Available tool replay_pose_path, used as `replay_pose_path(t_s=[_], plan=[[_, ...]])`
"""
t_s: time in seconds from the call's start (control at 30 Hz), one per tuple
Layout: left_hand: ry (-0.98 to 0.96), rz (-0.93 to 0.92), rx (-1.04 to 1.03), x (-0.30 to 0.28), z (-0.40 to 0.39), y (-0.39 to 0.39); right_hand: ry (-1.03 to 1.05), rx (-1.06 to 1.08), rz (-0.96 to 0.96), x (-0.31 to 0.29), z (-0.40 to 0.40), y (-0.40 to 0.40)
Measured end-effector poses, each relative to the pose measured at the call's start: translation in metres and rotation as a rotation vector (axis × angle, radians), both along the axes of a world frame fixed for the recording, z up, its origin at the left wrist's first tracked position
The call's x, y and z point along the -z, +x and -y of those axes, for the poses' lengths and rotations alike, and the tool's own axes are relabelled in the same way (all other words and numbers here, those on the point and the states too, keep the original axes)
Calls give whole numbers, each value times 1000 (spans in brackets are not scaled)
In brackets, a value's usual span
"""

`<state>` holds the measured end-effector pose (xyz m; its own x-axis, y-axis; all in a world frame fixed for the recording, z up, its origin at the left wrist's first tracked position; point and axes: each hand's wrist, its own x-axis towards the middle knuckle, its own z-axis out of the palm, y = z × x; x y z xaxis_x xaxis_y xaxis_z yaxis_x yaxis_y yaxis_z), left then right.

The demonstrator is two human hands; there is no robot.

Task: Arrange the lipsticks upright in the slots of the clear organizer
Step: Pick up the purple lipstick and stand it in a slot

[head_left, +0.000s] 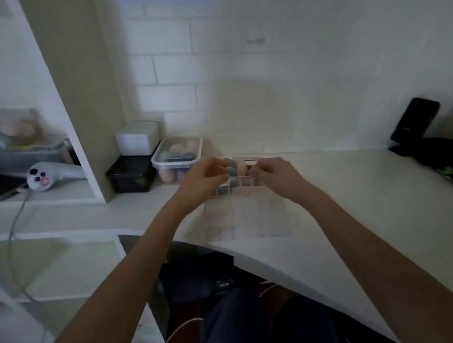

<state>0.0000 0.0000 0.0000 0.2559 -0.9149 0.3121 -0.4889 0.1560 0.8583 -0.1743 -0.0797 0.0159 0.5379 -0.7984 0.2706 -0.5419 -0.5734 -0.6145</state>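
hands [204, 173] [274, 173] grip lipsticks [234, 167] over organizer [244, 210] (white counter [347, 201], tiled wall [275, 70]).

Both hands, left hand [207, 172] and right hand [274, 173], pinch a blurry bunch of small lipstick tubes [234, 167] above the clear gridded plastic organizer [244, 210] on the white counter [347, 201].

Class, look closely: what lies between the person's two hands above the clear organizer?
In the head view, a blurred cluster of lipsticks spans the gap between the left hand and right hand, above the clear organizer.
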Motion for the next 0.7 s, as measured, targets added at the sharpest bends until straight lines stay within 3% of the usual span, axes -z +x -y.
replay_pose_path(t_s=[0.2, 0.3, 0.37, 0.43, 0.5, 0.7], plan=[[-85, 23, -72, 18, -9, -14, 13, 9, 17, 18, -10, -1], [-114, 147, -56, 18, 2, -12, 94, -69, -43, 5, 4, -7], [-96, 199, -43, 19, 10, -11, 141, -69, 50, -6, 24, -12], [-82, 180, -37, 18, 20, -8, 94, 50, 198, -13, 56, -15], [-94, 151, -30, 17, 32, -6, 42, 185, 224, -13, 89, -12], [-97, 28, 67, 14, 54, -5, 169, 191, -164, 14, 149, 22]])
